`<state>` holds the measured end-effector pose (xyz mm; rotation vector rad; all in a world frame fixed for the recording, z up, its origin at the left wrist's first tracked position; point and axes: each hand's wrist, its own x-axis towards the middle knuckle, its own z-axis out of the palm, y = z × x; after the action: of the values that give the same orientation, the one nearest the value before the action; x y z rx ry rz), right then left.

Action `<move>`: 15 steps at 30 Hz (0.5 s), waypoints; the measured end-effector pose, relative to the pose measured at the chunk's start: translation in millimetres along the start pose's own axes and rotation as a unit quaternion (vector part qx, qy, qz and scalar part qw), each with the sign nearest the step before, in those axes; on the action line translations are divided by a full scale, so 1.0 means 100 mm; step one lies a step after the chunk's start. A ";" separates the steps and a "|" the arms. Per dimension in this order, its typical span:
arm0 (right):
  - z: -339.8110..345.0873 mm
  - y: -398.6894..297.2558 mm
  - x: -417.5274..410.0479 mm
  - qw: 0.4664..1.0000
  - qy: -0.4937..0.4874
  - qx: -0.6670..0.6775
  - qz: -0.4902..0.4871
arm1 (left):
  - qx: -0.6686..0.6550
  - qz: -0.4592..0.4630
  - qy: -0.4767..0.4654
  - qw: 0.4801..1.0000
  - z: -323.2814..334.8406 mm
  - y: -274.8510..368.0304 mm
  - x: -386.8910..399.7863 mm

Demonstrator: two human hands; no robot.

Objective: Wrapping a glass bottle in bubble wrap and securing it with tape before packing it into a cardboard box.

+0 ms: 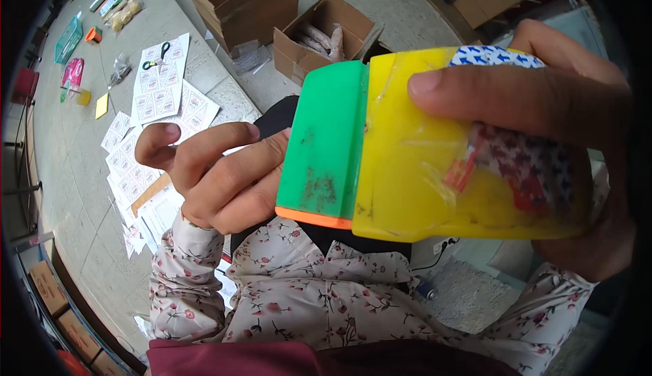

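Close to the camera, my right hand (555, 96) grips a yellow plastic container (407, 187), its thumb or a finger lying across the upper face. The container is tilted slightly and bears clear tape, a torn red sticker and a blue-arrow pattern. A smudged green plastic end piece (326, 142) with an orange strip (313, 217) along its lower edge sits at its left. My left hand (229, 182) is at that green end with curled fingers. Some of its fingertips and the thumb are hidden behind the green piece, so its hold cannot be made out.
Printed sheets (127, 165) and scissors (156, 60) lie on a grey tiled surface (76, 182) at left, near a wooden strip (150, 195). Farther off are a teal basket (68, 40) and a yellow drink cup (81, 96). Open cardboard boxes (244, 7) stand beyond my hands.
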<state>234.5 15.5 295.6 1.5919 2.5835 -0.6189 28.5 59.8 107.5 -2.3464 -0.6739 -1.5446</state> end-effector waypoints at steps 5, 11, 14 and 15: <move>-0.15 0.17 0.07 0.996 -0.034 0.012 -0.083 | 0.124 0.011 -0.028 0.992 -0.05 -0.56 -0.79; -0.36 0.23 -0.20 0.993 -0.056 0.009 -0.099 | 0.029 -0.006 -0.065 0.997 0.01 -0.30 -1.10; -0.44 0.20 -0.31 0.996 -0.053 -0.034 -0.063 | 0.022 0.004 -0.057 0.998 0.06 -0.27 -1.06; -0.52 0.18 -0.34 0.991 -0.075 -0.083 -0.073 | 0.022 0.010 -0.056 0.998 0.07 -0.25 -1.02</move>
<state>275.1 12.5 345.5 1.2663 2.5786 -0.4952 -12.1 60.3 10.0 -2.4123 -0.6992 -1.3844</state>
